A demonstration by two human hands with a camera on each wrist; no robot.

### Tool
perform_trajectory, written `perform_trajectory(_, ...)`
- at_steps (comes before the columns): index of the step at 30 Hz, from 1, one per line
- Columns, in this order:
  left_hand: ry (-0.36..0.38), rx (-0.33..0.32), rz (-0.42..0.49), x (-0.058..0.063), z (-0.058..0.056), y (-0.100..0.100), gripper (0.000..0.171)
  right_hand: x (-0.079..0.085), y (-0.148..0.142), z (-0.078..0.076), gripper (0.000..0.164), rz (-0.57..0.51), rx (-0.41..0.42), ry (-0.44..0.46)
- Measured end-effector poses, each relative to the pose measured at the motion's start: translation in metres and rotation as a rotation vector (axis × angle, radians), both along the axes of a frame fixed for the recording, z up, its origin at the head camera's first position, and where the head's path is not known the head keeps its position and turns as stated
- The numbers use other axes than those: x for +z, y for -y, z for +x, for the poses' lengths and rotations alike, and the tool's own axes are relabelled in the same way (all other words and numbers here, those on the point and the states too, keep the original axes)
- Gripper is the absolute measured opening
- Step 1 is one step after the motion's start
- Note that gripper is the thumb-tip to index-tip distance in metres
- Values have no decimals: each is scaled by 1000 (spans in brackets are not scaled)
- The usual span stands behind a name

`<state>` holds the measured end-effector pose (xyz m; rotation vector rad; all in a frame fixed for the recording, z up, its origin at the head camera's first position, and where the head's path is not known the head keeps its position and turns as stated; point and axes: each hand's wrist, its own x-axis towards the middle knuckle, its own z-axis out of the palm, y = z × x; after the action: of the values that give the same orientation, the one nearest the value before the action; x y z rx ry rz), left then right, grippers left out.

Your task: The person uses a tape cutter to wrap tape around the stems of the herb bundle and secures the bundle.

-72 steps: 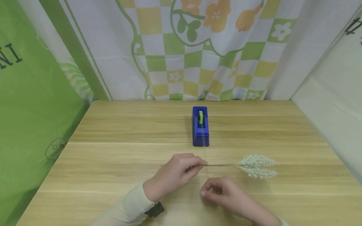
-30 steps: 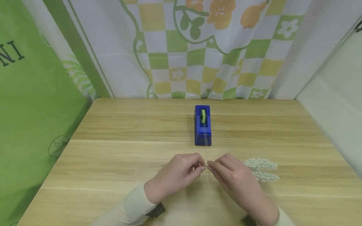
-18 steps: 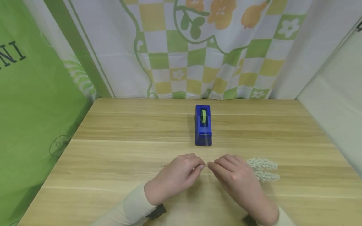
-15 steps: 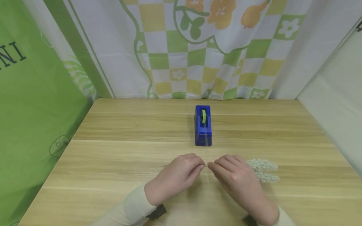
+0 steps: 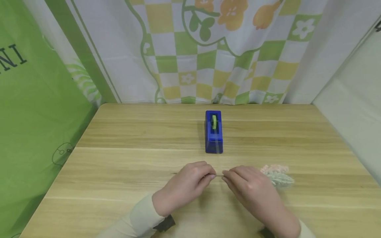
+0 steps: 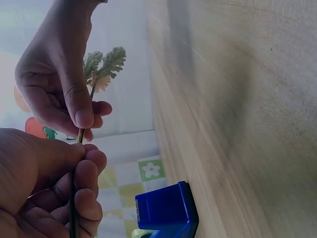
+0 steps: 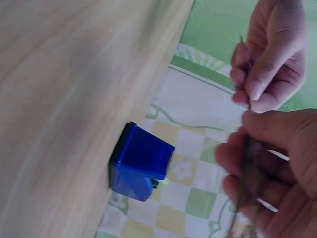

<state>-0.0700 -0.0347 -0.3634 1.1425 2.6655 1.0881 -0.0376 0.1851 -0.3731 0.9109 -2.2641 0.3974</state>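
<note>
A thin-stemmed flower sprig (image 5: 279, 178) lies sideways between the hands, above the table. Its fluffy heads, pale green and pink, stick out past the right hand. My left hand (image 5: 186, 185) pinches the brown stem (image 6: 74, 203) between thumb and fingers, and the stem's end pokes out behind it. Close beside, my right hand (image 5: 253, 190) pinches the stem too; a short bare piece shows between the fingertips. In the right wrist view the stem (image 7: 242, 173) runs along the curled fingers, slightly blurred.
A blue tape dispenser (image 5: 213, 135) with a small greenish roll stands on the wooden table (image 5: 134, 138), just beyond the hands. A checked floral curtain (image 5: 202, 59) hangs behind the table, with a green cloth (image 5: 38, 115) at the left.
My right hand has come up to the stem and gripped it, then shifted slightly right. The sprig's heads have turned, and a pink one now shows. My left hand keeps its hold.
</note>
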Motion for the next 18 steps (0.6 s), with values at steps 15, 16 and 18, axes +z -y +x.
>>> perform_trajectory(15, -13, 3, 32, -6, -1, -1, 9, 5, -2, 4, 21, 94, -22, 96)
perform_trajectory(16, -18, 5, 33, -6, -1, -1, 9, 4, -2, 3, 16, 93, -20, 92)
perform_trajectory(18, -15, 11, 29, -6, -1, -2, 9, 3, -2, 2, 16, 86, -14, 82)
